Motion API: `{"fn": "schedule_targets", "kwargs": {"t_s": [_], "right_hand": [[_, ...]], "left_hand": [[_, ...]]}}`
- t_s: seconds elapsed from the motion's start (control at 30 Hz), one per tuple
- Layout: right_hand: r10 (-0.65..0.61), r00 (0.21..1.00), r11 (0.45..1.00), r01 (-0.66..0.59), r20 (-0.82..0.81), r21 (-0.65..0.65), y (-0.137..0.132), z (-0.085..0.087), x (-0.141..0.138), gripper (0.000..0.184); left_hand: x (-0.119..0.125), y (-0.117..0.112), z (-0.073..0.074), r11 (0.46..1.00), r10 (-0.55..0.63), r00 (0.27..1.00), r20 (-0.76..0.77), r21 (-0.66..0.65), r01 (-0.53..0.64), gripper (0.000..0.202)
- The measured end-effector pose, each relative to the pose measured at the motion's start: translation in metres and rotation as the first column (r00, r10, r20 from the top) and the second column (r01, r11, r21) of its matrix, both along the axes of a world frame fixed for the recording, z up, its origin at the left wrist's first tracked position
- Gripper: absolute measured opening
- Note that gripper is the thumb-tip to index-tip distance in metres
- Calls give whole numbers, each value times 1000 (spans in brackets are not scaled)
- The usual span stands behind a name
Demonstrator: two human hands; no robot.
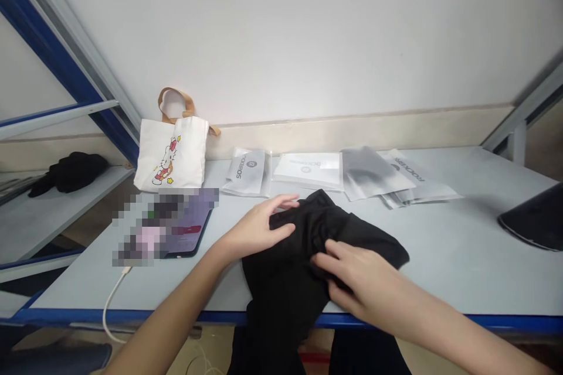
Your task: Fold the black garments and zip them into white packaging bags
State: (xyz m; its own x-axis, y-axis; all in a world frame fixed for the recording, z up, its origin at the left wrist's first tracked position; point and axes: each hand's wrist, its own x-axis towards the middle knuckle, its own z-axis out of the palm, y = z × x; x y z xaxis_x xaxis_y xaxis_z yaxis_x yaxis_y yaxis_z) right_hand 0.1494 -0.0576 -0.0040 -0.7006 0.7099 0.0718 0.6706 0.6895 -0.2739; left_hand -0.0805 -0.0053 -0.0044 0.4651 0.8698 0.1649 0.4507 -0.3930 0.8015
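A black cloth garment (290, 263) lies bunched on the pale grey table, with one part hanging over the front edge. My left hand (259, 228) rests on its upper left side, fingers lying over the fabric. My right hand (352, 281) is on the garment's right side, its fingers pinching a fold. The garment's exact shape is hidden by its folds and by my hands.
Behind the garment lie several frosted plastic packaging bags (308, 171). A white tote bag (171, 152) with a cartoon print stands back left. Beside it is a tablet (193, 234) with a white cable (109, 310). A dark object (534, 220) sits at right; black cloth (70, 173) lies on a left shelf.
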Motion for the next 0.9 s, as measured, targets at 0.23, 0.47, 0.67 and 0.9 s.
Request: {"fn": "schedule_targets", "kwargs": {"t_s": [0.23, 0.47, 0.67, 0.9], "right_hand": [[74, 995, 991, -80, -60, -105, -11, -3, 18, 33], [57, 996, 987, -45, -73, 151, 41, -8, 55, 31], [-102, 994, 955, 86, 43, 284, 81, -2, 46, 34], [19, 997, 898, -51, 78, 438, 87, -14, 6, 45]], "left_hand": [[12, -9, -1, 986, -85, 990, -113, -152, 67, 36], [20, -9, -5, 963, 31, 978, -207, 267, 26, 47], [22, -12, -7, 981, 63, 944, -323, 196, 2, 67], [24, -15, -17, 882, -20, 946, -325, 440, 170, 37]]}}
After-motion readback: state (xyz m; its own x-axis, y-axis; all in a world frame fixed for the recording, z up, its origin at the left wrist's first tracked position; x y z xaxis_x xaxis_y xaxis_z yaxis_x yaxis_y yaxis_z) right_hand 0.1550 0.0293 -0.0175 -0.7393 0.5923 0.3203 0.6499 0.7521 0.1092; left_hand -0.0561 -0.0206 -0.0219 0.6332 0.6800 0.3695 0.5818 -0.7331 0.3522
